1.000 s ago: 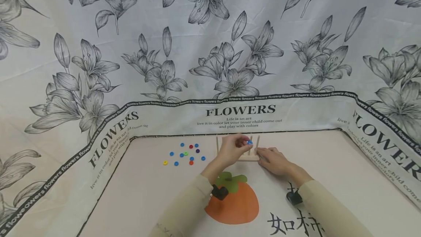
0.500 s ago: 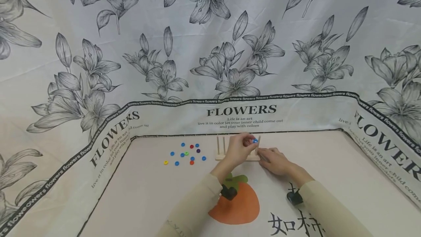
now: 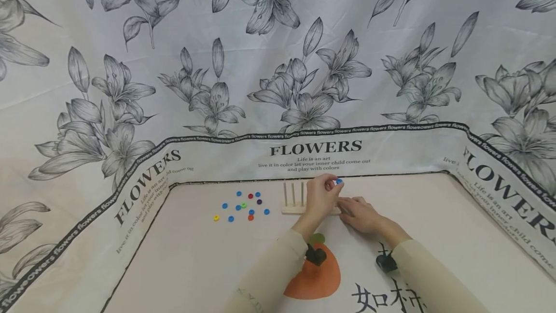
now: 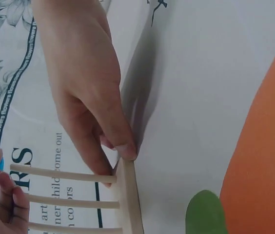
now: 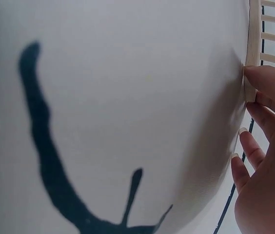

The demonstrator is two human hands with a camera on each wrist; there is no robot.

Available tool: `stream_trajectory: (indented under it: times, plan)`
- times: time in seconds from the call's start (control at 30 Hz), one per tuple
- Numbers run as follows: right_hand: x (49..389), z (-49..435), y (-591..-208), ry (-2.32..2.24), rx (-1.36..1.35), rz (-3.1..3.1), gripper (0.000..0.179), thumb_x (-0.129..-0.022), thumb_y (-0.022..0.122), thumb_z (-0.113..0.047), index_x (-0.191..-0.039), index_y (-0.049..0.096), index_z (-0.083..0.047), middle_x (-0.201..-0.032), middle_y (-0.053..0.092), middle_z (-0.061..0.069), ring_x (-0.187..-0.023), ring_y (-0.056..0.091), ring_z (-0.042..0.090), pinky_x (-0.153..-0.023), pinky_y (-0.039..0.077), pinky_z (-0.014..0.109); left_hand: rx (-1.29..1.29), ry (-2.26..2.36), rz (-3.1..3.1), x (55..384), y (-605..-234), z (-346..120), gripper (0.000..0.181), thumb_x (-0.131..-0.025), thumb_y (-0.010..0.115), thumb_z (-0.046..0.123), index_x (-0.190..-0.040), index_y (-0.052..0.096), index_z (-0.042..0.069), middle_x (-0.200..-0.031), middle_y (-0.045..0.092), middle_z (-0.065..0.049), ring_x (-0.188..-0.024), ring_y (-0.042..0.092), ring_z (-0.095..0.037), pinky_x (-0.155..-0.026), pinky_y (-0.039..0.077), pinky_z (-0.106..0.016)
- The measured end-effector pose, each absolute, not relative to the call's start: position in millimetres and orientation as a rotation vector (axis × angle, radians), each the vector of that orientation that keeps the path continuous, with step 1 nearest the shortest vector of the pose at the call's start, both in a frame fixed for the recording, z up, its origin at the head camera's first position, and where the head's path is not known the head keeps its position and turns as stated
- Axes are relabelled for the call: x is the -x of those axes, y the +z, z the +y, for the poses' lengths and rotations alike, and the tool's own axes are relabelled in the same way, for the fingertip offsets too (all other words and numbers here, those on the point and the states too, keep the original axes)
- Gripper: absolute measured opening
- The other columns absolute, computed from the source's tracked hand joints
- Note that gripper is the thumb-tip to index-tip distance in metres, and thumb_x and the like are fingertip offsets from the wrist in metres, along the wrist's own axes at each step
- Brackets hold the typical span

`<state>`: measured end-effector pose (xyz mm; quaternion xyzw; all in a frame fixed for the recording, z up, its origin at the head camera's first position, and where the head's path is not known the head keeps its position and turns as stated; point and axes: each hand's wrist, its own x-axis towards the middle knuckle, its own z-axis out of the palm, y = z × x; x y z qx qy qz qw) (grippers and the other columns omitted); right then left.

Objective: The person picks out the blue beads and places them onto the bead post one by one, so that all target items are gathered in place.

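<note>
My left hand pinches a small blue bead between thumb and fingertips, up at the top of the rightmost peg of a wooden peg rack. In the left wrist view only a sliver of the blue bead shows, close to the tip of that end peg. My right hand holds the right end of the rack's base. Thumb and index finger clasp the base in the right wrist view, the other fingers resting beyond it. The left hand hides part of the pegs in the head view.
Loose beads lie left of the rack: several blue ones, a yellow bead, a green bead, a purple bead and red ones. The tablecloth bears a printed orange persimmon. A flowered curtain stands right behind the rack.
My left hand has moved right along the rack with the blue bead, from the middle pegs to the rightmost one, uncovering pegs on the left. The right hand keeps its hold on the base.
</note>
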<state>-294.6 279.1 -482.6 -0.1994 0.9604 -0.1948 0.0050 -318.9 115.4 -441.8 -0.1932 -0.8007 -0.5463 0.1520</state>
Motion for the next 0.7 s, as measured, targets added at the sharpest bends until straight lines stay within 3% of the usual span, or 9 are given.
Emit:
stream_trajectory:
  times: [0.7]
  plan:
    - [295, 279, -479, -0.57, 0.652, 3.016, 0.05, -0.101, 0.06, -0.017, -0.146, 0.05, 0.002, -0.15, 0.051, 0.022, -0.129, 0.046, 0.053, -0.098, 0.04, 0.074, 0.443, -1.562, -2.309, 324, -446, 127, 0.015, -0.091, 0.079, 0.016, -0.104, 0.078, 0.009, -0.06, 0.05, 0.009, -0.053, 0.042, -0.003, -0.052, 0.033, -0.018]
